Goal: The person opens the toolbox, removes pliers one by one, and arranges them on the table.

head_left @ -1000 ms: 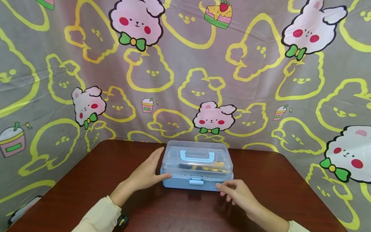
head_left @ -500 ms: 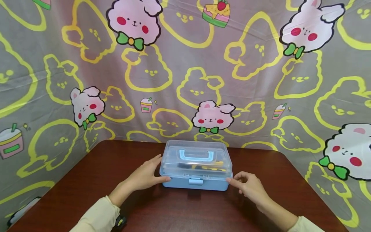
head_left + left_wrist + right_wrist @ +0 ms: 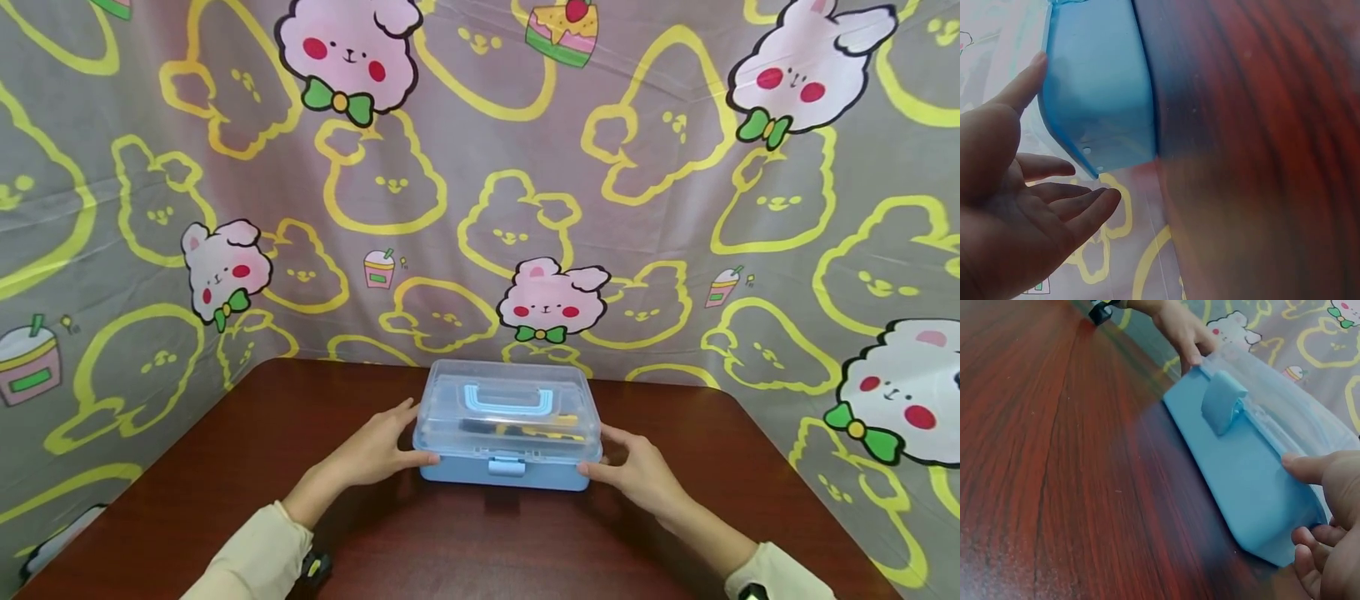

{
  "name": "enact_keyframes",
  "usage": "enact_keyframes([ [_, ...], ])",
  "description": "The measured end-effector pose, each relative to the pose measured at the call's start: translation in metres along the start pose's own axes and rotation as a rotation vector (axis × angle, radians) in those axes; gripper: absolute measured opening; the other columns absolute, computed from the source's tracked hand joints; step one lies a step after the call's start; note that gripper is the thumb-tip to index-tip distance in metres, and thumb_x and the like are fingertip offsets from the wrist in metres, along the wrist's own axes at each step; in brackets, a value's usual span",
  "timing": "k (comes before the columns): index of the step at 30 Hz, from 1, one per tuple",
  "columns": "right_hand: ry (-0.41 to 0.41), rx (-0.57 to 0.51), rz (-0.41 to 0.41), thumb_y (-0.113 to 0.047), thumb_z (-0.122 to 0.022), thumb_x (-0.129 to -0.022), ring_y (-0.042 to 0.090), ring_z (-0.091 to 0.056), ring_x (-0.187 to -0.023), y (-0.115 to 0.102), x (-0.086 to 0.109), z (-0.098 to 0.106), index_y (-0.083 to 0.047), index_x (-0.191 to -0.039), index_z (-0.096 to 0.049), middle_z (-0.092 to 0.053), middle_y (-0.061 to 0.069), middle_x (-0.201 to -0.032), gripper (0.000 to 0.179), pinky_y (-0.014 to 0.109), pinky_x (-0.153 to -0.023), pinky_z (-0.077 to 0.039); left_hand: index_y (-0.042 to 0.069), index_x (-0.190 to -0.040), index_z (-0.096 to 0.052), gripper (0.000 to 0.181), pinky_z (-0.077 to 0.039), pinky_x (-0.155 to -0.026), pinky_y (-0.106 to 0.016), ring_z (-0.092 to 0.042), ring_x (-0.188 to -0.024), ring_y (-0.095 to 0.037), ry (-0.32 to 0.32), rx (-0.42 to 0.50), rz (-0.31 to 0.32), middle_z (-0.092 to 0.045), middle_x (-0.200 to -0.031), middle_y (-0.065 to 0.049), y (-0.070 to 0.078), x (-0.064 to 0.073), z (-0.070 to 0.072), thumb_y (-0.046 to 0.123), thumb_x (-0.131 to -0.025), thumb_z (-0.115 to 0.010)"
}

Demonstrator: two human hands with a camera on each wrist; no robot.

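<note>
Blue box (image 3: pixel 461 473) sits mid-far on the surface (image 3: pixel 480 554). Your L hand (image 3: pixel 371 450) is relaxed, thumb touching box's near-L corner; R hand (image 3: pixel 645 475) pinches near-R corner, prob. to steady it.

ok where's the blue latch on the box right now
In the head view, the blue latch is near the middle of the box's side facing the person, at the front edge of the clear lid, below the handle.
</note>
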State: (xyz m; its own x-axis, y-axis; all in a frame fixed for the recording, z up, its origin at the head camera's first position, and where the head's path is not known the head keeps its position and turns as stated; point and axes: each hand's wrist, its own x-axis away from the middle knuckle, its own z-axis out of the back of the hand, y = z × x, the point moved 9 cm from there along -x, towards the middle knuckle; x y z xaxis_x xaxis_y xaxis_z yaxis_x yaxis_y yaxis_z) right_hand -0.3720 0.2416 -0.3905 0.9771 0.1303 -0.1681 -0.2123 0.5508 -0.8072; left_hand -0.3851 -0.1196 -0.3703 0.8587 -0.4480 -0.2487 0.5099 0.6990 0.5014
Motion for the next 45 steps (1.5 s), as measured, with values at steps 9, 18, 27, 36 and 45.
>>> enact_keyframes([
  [9, 0.048, 0.131, 0.131, -0.03, -0.095, -0.075, 0.014, -0.069, -0.085, -0.008, -0.002, 0.004, 0.003, -0.139, -0.062, -0.073, 0.007, -0.111, 0.079, 0.032, -0.073, -0.052, -0.006, -0.152, -0.045, 0.095, -0.041, -0.105, -0.058, -0.042, -0.139, -0.047, 0.017, -0.022, -0.013, -0.033, -0.157, -0.034, 0.0, -0.001, 0.001, 0.056, -0.087, -0.079],
  [18, 0.064, 0.143, 0.14, -0.033, -0.096, -0.074, 0.015, -0.07, -0.088, -0.009, -0.004, 0.01, 0.001, -0.136, -0.066, -0.071, 0.01, -0.12, 0.077, 0.034, -0.076, -0.052, -0.004, -0.151, -0.048, 0.09, -0.041, -0.105, -0.058, -0.041, -0.14, -0.047, 0.026, -0.023, -0.029, -0.029, -0.161, -0.03, 0.0, -0.002, 0.006, 0.055, -0.09, -0.076],
  [27, 0.066, 0.194, 0.179, -0.041, -0.095, -0.074, 0.021, -0.068, -0.097, -0.013, -0.005, 0.014, -0.003, -0.131, -0.07, -0.067, 0.012, -0.13, 0.073, 0.037, -0.076, -0.054, -0.001, -0.153, -0.046, 0.09, -0.037, -0.108, -0.059, -0.036, -0.145, -0.043, 0.007, 0.029, -0.048, -0.027, -0.164, -0.026, 0.001, -0.002, 0.005, 0.052, -0.089, -0.079],
  [36, 0.16, 0.152, 0.266, -0.034, -0.09, -0.083, 0.021, -0.071, -0.095, -0.02, -0.004, 0.021, 0.001, -0.131, -0.07, -0.066, 0.013, -0.13, 0.063, 0.033, -0.075, -0.056, -0.003, -0.154, -0.044, 0.085, -0.037, -0.109, -0.058, -0.036, -0.146, -0.041, 0.041, 0.041, -0.09, -0.031, -0.162, -0.024, 0.005, -0.003, 0.012, 0.044, -0.092, -0.079],
  [45, 0.226, 0.094, 0.357, -0.024, -0.088, -0.086, 0.022, -0.071, -0.093, -0.023, -0.007, 0.022, 0.001, -0.132, -0.069, -0.064, 0.018, -0.135, 0.056, 0.029, -0.07, -0.057, 0.007, -0.153, -0.051, 0.059, -0.047, -0.098, -0.057, -0.042, -0.143, -0.033, 0.101, 0.193, -0.218, -0.039, -0.161, -0.011, 0.005, -0.005, 0.022, 0.024, -0.1, -0.072],
])
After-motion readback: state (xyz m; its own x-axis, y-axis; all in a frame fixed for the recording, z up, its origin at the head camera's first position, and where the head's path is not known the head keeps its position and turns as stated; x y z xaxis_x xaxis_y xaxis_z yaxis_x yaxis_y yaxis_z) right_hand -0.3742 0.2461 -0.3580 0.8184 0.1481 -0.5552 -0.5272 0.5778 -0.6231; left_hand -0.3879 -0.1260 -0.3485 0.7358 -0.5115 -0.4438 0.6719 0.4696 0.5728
